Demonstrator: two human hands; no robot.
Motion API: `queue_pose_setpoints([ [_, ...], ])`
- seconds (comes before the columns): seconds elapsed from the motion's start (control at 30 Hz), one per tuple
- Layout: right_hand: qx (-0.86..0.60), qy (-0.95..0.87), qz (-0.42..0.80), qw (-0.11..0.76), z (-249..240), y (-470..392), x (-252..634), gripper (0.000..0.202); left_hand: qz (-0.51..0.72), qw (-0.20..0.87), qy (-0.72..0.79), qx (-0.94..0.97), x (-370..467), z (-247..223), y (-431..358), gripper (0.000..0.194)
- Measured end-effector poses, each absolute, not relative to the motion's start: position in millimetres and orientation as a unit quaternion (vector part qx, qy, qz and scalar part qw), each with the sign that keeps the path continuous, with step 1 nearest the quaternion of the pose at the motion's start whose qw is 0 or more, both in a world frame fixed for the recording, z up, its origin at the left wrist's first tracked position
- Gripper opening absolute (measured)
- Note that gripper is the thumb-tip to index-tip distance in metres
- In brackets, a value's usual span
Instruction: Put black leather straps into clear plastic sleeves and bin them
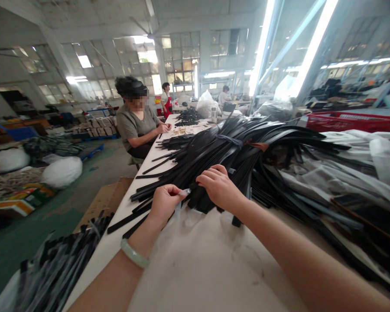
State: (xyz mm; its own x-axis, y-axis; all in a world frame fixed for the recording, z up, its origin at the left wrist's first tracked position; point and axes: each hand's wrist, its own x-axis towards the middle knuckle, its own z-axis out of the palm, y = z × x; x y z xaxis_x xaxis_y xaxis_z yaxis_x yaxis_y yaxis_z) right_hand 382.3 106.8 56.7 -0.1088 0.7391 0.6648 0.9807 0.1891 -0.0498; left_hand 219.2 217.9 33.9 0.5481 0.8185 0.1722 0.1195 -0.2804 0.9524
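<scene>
Black strips [198, 156] lie in a large heap across the white table [107, 260], some tied in bundles. My left hand [167, 200], with a pale green bangle on its wrist, pinches a small clear plastic piece [184, 192] between thumb and finger. Just to its right, my right hand [219, 184] has its fingers closed round the end of a black strip [195, 185], close to the plastic. Translucent plastic hangs below my left hand, over the near edge of the heap.
Across the table's left side sits a person [138, 119] with hands over the tabletop. Plastic-sleeved black strips [61, 260] lie at lower left beside a cardboard box [105, 199]. A red crate [354, 122] and white plastic wrapping [351, 160] are at right.
</scene>
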Motion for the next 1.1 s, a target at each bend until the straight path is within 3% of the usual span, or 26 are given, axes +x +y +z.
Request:
queue_pose_setpoints([
  [0.53, -0.594, -0.755, -0.219, 0.170, 68.1, 98.3, 385.1, 0.018, 0.169, 0.573, 0.224, 0.770, 216.5, 43.0, 208.0, 0.033],
  [0.83, -0.565, -0.793, -0.160, 0.161, 63.3, 99.0, 371.8, 0.013, 0.140, 0.591, 0.217, 0.764, 218.8, 43.7, 194.9, 0.029],
  [0.93, -0.599, -0.752, -0.154, 0.230, 58.8, 103.9, 372.8, 0.012, 0.149, 0.605, 0.237, 0.745, 218.8, 41.9, 196.6, 0.029],
  [1.03, -0.715, -0.560, -0.161, 0.386, 56.7, 109.8, 388.8, 0.016, 0.152, 0.624, 0.280, 0.714, 217.0, 42.1, 200.0, 0.032],
  [1.1, -0.764, -0.411, -0.021, 0.497, 56.2, 112.9, 402.8, 0.028, 0.131, 0.662, 0.288, 0.679, 215.2, 44.4, 199.4, 0.034],
])
